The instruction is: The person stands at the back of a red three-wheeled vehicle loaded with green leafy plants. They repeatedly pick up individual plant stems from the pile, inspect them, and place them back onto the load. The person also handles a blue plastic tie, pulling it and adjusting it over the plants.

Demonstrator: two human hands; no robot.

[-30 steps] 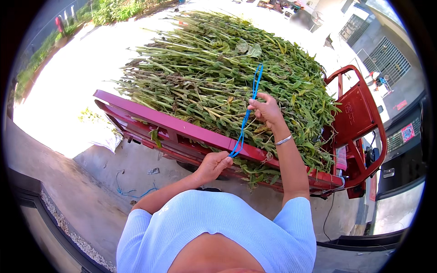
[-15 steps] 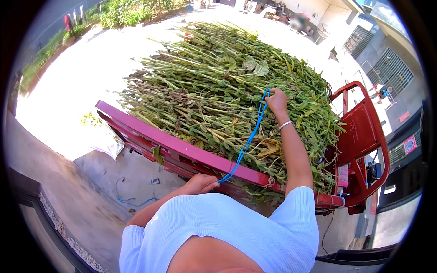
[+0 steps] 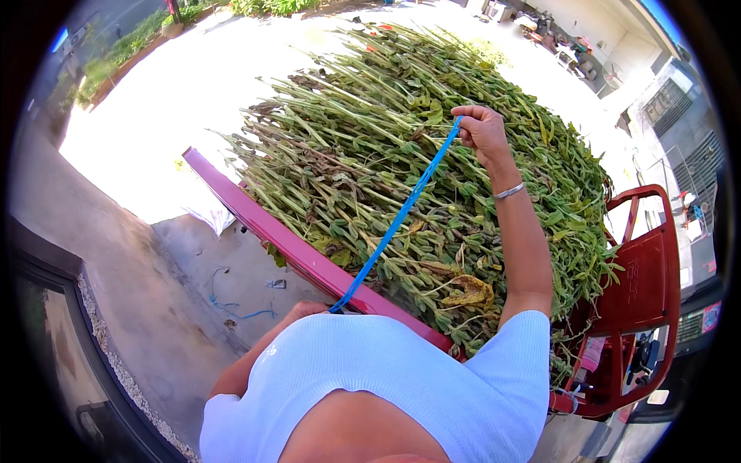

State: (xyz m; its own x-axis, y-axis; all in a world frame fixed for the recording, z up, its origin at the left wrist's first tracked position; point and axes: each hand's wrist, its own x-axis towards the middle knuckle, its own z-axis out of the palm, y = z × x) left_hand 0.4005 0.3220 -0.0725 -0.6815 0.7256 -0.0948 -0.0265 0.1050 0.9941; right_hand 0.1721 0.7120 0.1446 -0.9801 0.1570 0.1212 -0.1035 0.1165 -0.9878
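Right hand (image 3: 480, 130) pinching taut blue cord (image 3: 397, 220) over green stalks (image 3: 432, 170), left hand (image 3: 305, 310) gripping its lower end

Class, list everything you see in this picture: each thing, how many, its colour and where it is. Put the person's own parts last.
Plant stalks: one big heap, green, piled on the cart.
Cart: one, red, centre, rail near the person.
Cord: one, blue, stretched taut over the stalks.
Cord scrap: one, blue, on the concrete ground at lower left.
Bracelet: one, silver, right wrist.
Right hand: shut on the cord's upper end.
Left hand: at the cord's lower end by the rail, mostly hidden.
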